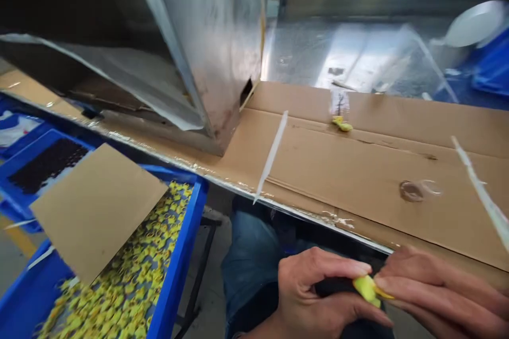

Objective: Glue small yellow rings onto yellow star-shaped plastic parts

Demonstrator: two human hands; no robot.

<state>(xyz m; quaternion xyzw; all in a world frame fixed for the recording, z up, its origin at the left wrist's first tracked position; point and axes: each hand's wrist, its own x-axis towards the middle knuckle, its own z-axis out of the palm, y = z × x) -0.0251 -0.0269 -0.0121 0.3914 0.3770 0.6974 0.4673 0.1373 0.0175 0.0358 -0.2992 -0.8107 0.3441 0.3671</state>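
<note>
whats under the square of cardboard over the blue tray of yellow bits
Small yellow pieces show in the blue tray along the lower right edge of the cardboard. What lies directly beneath is covered, so I can't tell whether they continue there.

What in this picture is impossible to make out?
In the head view:
Yellow piece: partly covered by the left hand and right hand.
Blue tray: contents under the cardboard sheet hidden.
Pale tag: markings too small and blurred.
Metal housing: interior too dark.
Right wrist: beyond the picture's right edge.
</note>
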